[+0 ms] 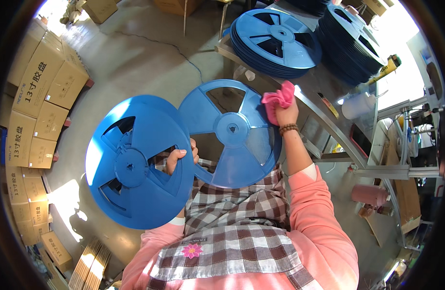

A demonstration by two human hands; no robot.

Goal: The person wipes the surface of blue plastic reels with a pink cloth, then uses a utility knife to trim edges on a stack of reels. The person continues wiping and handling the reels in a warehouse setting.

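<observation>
Over my lap, at the left, is a blue plastic reel (167, 116) with wedge-shaped cut-outs and a round hub. My left hand (181, 155) is closed on it at a cut-out on its right side, thumb in front. Right beside it, partly behind its edge, stands a second blue reel disc (222, 164), tilted, with its hub facing up. Whether my left fingers also touch this disc, I cannot tell. My right hand (286, 113) is closed round a crumpled pink cloth (279, 98) at the disc's upper right rim. A beaded bracelet circles that wrist.
Stacks of blue reels (299, 48) stand on the metal-edged table (324, 123) at the upper right. A phone (360, 140), a cutter knife (328, 105) and a white bottle (358, 106) lie nearby. Cardboard boxes (51, 121) are piled at the left; flattened cardboard (89, 266) is below them.
</observation>
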